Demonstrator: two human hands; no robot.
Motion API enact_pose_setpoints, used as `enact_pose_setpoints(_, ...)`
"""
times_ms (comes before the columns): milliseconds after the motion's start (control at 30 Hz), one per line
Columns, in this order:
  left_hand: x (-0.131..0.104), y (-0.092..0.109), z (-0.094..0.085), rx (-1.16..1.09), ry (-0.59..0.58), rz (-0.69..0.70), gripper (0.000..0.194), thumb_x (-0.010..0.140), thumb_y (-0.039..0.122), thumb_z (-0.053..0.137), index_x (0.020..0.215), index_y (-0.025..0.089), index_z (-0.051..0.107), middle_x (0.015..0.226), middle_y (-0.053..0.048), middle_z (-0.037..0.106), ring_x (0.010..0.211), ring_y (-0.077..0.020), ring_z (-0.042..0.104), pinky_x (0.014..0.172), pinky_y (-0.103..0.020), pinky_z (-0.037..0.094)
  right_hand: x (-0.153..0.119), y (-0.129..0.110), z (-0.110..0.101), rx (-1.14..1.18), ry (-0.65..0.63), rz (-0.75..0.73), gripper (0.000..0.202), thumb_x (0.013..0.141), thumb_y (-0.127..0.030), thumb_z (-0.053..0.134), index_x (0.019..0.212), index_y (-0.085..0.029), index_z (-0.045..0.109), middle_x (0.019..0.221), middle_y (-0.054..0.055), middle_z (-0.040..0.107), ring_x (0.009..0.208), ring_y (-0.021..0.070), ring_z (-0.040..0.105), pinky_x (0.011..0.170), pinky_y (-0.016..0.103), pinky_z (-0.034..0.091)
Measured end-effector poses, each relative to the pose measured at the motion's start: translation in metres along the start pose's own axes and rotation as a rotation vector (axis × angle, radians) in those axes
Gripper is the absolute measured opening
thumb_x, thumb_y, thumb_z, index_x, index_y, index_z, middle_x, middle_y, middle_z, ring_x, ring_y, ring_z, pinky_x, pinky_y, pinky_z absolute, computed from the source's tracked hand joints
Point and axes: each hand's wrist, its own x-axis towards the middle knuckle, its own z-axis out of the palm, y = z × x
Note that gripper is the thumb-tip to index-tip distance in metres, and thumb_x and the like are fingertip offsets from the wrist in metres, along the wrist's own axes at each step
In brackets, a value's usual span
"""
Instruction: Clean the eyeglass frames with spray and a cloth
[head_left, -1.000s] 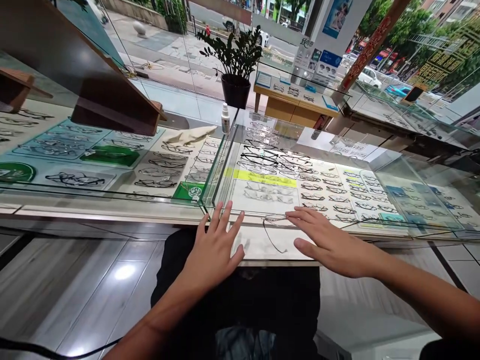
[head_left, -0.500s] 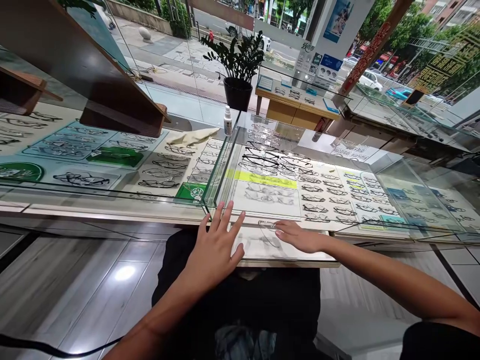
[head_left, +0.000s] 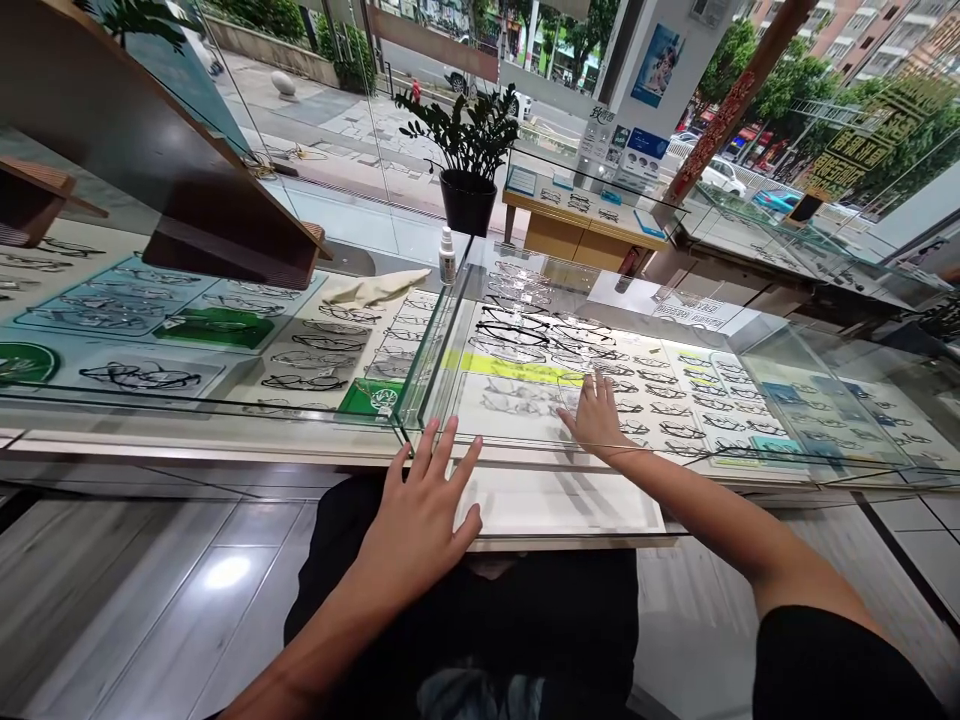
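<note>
My left hand [head_left: 424, 510] is spread open with its fingertips by the near corner of the glass display case [head_left: 435, 385]. Farther forward and to the right is my right hand [head_left: 596, 415], its fingers closed together on a thin-rimmed pair of eyeglasses [head_left: 572, 392], whose faint outline shows left of the fingers. Whether this hand is above the glass or behind it, I cannot tell. Around it lie rows of eyeglasses, including a dark-framed pair [head_left: 514, 332] beyond a yellow strip [head_left: 510, 368]. A pulled-out white drawer [head_left: 555, 500] juts out below my right forearm.
On the case to the left are a small spray bottle [head_left: 447, 257], a cream cloth [head_left: 379, 287] and a slanted brown stand [head_left: 225, 200]. A potted plant [head_left: 469, 200] stands behind. Farther off is a wooden display table [head_left: 581, 230]. Glass edges run along the counter front.
My right hand has moved forward from above the white drawer to the rows of eyeglasses, carrying the thin-rimmed pair. My left hand stays spread at nearly the same place.
</note>
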Motion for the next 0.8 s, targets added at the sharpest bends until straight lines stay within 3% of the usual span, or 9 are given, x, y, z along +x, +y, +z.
enact_pose_setpoints(100,0.001,-0.001,0.000,-0.001,-0.006,-0.002,0.071,0.097,0.047,0.060,0.163,0.022,0.050,0.178,-0.016,0.024,0.166,-0.0410,0.020,0.128,-0.062,0.027,0.023,-0.001,0.021,0.016,-0.046,0.041,0.096,0.105,-0.064,0.032,0.156,0.017,0.040,0.166,0.036,0.039,0.165,0.0474,0.014,0.135,0.058,-0.002)
enact_pose_setpoints(267,0.001,-0.002,0.002,-0.023,-0.007,-0.021,0.072,0.095,0.049,0.062,0.161,0.023,0.052,0.178,-0.015,0.022,0.166,-0.0396,0.020,0.128,-0.061,0.026,0.046,-0.013,0.062,0.086,-0.102,0.089,0.087,0.106,-0.059,0.035,0.164,0.005,0.035,0.173,0.028,0.034,0.166,0.0422,0.014,0.135,0.055,-0.004)
enact_pose_setpoints(400,0.000,-0.003,0.005,-0.054,0.005,-0.044,0.074,0.092,0.051,0.067,0.160,0.025,0.054,0.178,-0.013,0.024,0.166,-0.0400,0.021,0.129,-0.061,0.024,0.059,-0.022,0.082,0.111,-0.129,0.123,0.091,0.103,-0.061,0.040,0.167,0.004,0.029,0.176,0.026,0.028,0.167,0.0389,0.014,0.136,0.052,0.000)
enact_pose_setpoints(633,-0.001,-0.007,0.014,-0.076,0.044,-0.027,0.078,0.090,0.055,0.068,0.160,0.026,0.053,0.177,-0.013,0.027,0.164,-0.0407,0.025,0.129,-0.060,0.024,0.082,-0.026,0.086,0.144,-0.114,0.241,0.087,0.107,-0.060,0.027,0.169,0.001,0.023,0.174,0.028,0.030,0.165,0.0416,0.021,0.133,0.062,0.010)
enact_pose_setpoints(800,-0.002,-0.006,0.013,-0.072,0.081,-0.031,0.076,0.088,0.053,0.070,0.158,0.027,0.056,0.176,-0.013,0.031,0.164,-0.0401,0.027,0.129,-0.059,0.024,0.093,-0.018,0.070,0.160,-0.105,0.167,0.082,0.108,-0.056,0.030,0.170,-0.003,0.021,0.164,0.033,0.046,0.157,0.0462,0.037,0.126,0.075,0.018)
